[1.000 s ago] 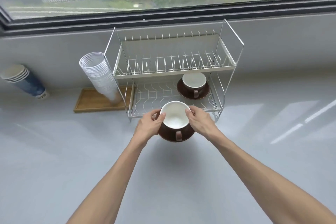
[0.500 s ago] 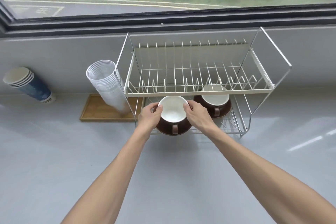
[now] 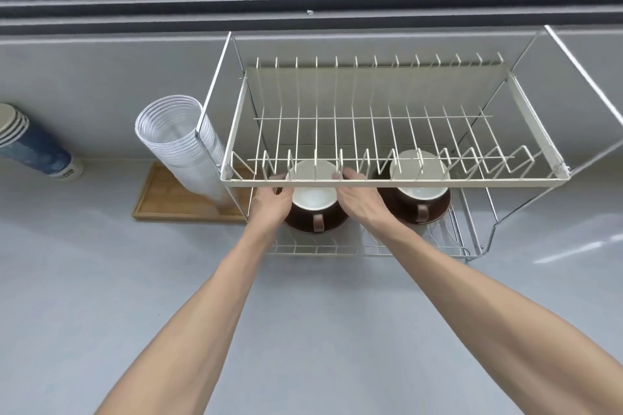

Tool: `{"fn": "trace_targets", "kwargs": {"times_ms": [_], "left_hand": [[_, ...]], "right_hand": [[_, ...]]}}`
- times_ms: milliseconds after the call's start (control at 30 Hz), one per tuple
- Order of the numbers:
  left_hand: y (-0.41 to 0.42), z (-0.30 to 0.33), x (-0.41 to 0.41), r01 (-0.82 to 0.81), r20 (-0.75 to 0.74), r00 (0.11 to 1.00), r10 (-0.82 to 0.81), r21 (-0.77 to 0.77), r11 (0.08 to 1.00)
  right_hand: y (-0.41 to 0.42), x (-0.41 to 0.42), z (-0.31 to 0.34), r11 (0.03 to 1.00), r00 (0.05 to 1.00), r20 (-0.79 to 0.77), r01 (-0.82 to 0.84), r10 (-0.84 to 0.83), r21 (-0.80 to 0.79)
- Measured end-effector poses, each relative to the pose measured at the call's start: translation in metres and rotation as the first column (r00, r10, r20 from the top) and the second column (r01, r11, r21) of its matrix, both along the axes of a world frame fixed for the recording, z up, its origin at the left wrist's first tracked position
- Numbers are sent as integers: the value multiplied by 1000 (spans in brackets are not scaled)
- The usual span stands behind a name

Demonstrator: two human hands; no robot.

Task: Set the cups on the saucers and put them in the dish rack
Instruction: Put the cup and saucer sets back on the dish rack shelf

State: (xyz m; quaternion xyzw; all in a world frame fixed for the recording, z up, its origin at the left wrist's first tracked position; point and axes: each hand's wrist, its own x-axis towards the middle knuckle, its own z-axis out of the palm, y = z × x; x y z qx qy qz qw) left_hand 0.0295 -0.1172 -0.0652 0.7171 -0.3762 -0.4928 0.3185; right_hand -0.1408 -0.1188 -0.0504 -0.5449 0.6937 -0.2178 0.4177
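Note:
A brown cup with a white inside [image 3: 313,202] sits on a brown saucer [image 3: 332,226] over the lower shelf of the two-tier wire dish rack [image 3: 391,182]. My left hand [image 3: 271,207] grips the set's left side and my right hand [image 3: 359,200] grips its right side. The cup's handle faces me. Whether the saucer rests on the shelf wires I cannot tell. A second brown cup [image 3: 419,194] stands on its saucer [image 3: 438,212] on the same shelf, to the right. The upper shelf's front rail hides my fingertips and both cups' far rims.
A stack of clear plastic cups [image 3: 175,141] leans on a wooden tray [image 3: 158,205] left of the rack. Stacked blue paper cups [image 3: 30,145] lie at the far left. The grey counter [image 3: 101,280] runs along a window ledge behind the rack.
Both hands have carried the cup and saucer forward, from in front of the rack to under the upper shelf beside the second cup. My head has moved closer and looks further down.

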Motion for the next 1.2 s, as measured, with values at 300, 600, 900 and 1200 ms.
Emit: {"fn": "trace_targets", "kwargs": {"times_ms": [300, 600, 900, 1200], "left_hand": [[-18, -4, -4, 5, 73, 997, -2, -32, 999], [-13, 4, -12, 24, 137, 990, -21, -23, 999], [23, 43, -16, 65, 275, 961, -14, -176, 982], [81, 61, -53, 361, 576, 800, -165, -244, 900]], "right_hand": [[-11, 1, -6, 1000, 1000, 2, 7, -7, -22], [-5, -1, -1, 1000, 1000, -17, -6, 6, -24], [51, -23, 32, 938, 972, -234, -82, 1, -337], [100, -77, 46, 927, 920, -392, -131, -18, -350]]}}
